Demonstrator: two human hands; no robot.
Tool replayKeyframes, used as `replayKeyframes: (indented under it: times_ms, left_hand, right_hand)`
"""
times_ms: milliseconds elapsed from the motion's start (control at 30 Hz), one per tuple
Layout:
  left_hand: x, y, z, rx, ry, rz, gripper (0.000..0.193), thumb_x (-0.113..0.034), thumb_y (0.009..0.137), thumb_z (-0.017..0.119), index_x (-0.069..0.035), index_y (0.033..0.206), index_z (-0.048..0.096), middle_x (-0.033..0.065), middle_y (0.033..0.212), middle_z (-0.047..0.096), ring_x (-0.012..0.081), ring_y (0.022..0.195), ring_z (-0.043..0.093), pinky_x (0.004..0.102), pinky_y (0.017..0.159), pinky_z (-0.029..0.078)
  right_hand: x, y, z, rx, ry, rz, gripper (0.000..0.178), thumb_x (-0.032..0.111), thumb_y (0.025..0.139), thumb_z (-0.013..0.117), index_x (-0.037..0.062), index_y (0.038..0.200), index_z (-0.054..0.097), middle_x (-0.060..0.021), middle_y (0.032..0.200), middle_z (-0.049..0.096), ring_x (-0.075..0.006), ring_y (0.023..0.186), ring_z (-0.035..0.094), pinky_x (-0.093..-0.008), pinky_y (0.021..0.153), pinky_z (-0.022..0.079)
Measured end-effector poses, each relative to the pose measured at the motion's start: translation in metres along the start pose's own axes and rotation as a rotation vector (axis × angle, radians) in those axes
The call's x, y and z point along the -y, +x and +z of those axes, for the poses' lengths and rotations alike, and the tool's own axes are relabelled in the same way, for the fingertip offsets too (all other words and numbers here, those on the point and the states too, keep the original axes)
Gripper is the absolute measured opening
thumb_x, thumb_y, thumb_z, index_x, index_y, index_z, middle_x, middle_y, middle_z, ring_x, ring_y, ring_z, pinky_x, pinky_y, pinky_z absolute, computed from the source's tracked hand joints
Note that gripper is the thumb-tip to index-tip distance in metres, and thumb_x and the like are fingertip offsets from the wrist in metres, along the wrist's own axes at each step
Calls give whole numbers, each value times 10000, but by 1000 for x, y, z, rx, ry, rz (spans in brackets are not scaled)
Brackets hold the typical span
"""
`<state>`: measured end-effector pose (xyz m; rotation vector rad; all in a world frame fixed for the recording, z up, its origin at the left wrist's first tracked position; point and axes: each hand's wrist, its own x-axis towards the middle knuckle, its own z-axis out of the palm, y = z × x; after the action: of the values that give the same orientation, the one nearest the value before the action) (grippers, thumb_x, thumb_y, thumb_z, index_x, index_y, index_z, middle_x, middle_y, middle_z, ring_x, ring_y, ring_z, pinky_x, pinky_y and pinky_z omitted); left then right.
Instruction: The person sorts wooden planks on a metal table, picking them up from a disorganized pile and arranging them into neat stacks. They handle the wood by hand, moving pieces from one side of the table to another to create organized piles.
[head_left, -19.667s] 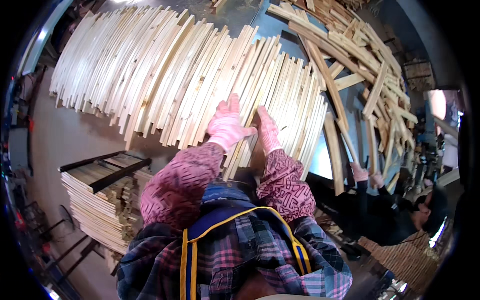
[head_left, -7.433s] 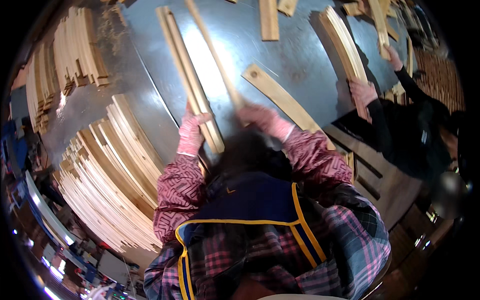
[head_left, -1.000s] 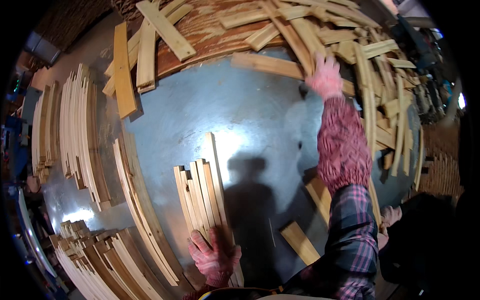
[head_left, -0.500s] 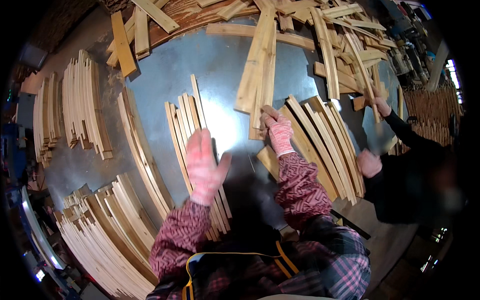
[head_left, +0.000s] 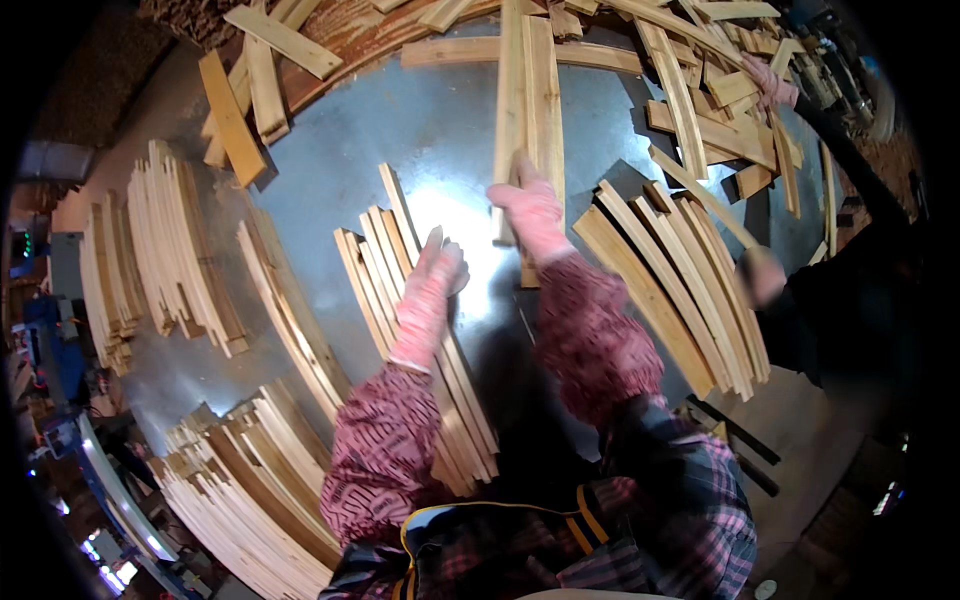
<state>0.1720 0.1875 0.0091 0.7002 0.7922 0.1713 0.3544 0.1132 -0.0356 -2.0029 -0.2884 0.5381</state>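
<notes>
Two long pale wooden boards (head_left: 543,110) lie side by side, running away from me across the metal table. My right hand (head_left: 532,215), in a pink knitted glove, is closed over their near part, its thumb at the left board's edge. The fingers' undersides are hidden. My left hand (head_left: 430,300), gloved alike, hovers by a bundle of narrow wooden strips (head_left: 375,255) with its fingers stretched out; nothing shows in it. Right of my right hand lies a fanned row of wooden strips (head_left: 675,270).
Sorted stacks of strips (head_left: 180,240) stand on the metal table (head_left: 330,140) at left, with a large stack (head_left: 240,490) near my left arm. Loose boards (head_left: 720,130) are heaped at the far right. A co-worker's gloved hand (head_left: 770,85) reaches into that heap.
My right hand has shifted slightly left and away, and the boards under it now lie straighter. My left hand has turned edge-on. The co-worker's arm has reached farther into the heap.
</notes>
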Motion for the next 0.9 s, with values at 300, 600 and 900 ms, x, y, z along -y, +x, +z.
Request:
replayKeyframes:
  times_ms: [300,600,900]
  left_hand:
    - [-17,-18,25,265,58,16,697,-339,832,744,66,1353,518,182,1120,686,267,893,683,398,805,590]
    - [20,-179,-158,-549,496,66,634,-102,899,732,-37,1469,461,72,1111,690,161,919,667,278,764,566]
    - [150,-211,-186,-407,1275,-31,838,-445,931,666,-97,1581,269,272,1420,491,406,1338,476,430,1118,393]
  right_hand:
    - [2,28,-26,-204,-816,7,745,412,806,779,48,1411,540,-273,1258,632,-345,1194,620,-395,1015,488]
    - [2,-4,-20,-60,-814,97,1023,420,770,748,63,1575,228,-319,1297,561,-455,1215,570,-436,1051,462]
    - [-16,-61,-40,379,227,249,611,168,844,797,-26,1333,488,-189,1044,707,-307,883,728,-386,765,648]
